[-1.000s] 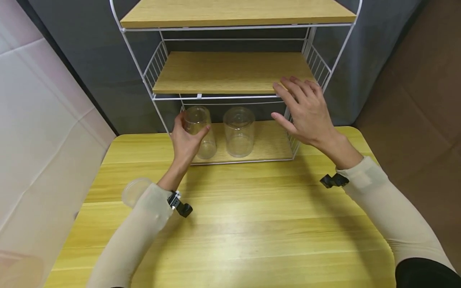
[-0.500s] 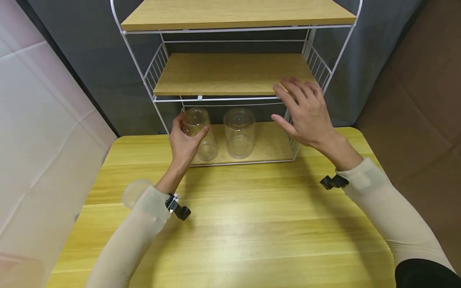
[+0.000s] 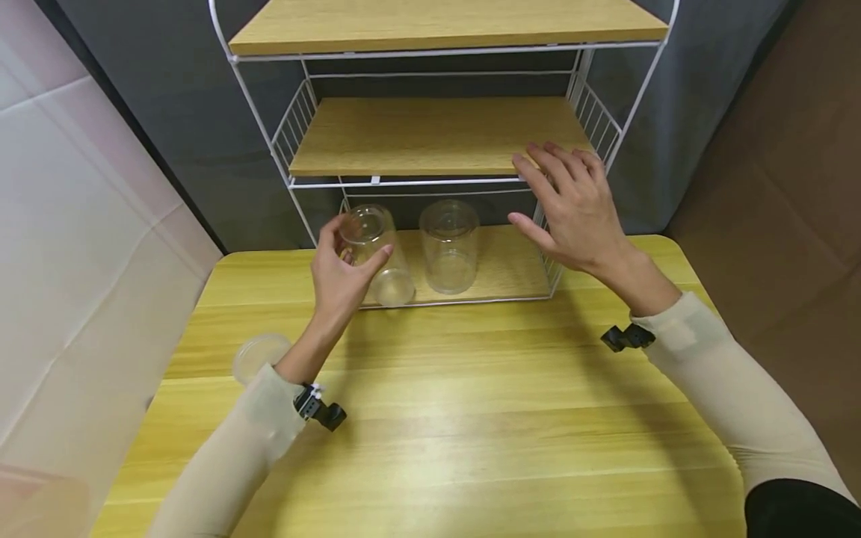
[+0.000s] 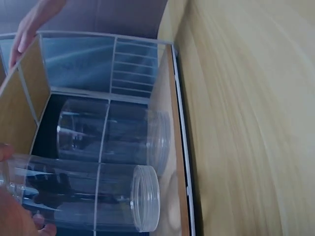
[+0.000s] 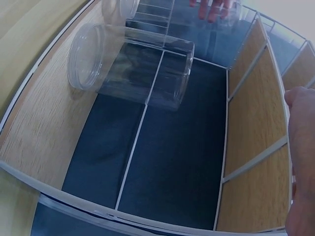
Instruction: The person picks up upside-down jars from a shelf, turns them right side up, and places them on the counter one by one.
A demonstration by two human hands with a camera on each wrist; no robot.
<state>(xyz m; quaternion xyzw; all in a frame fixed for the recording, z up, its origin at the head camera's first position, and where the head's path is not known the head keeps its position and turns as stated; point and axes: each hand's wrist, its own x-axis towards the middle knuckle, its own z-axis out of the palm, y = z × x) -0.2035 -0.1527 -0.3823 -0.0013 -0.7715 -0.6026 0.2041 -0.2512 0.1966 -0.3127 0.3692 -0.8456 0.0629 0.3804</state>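
My left hand (image 3: pixel 339 273) grips a clear jar (image 3: pixel 386 254) near its upper end, fingers behind it and thumb in front. The jar stands tilted at the front of the bottom shelf, with its threaded rim (image 4: pixel 146 198) at the lower end, seemingly just above the board. A second clear jar (image 3: pixel 449 250) stands mouth down on the shelf to the right. My right hand (image 3: pixel 575 213) rests with fairly straight fingers at the right front edge of the middle shelf (image 3: pixel 437 138). In the right wrist view, part of that hand (image 5: pixel 301 147) shows beside the shelf edge.
A white wire rack with wooden boards, including the top shelf (image 3: pixel 444 22) and bottom shelf (image 3: pixel 514 261), stands at the back of the wooden table (image 3: pixel 457 418). Near my left forearm lies a clear round lid (image 3: pixel 258 355). White wire sides (image 3: pixel 296 119) bound the shelves.
The jar in my left hand has come forward, its lower end swinging toward the shelf's front edge and slightly right. My left wrist has drawn back and to the left. My right hand stays put.
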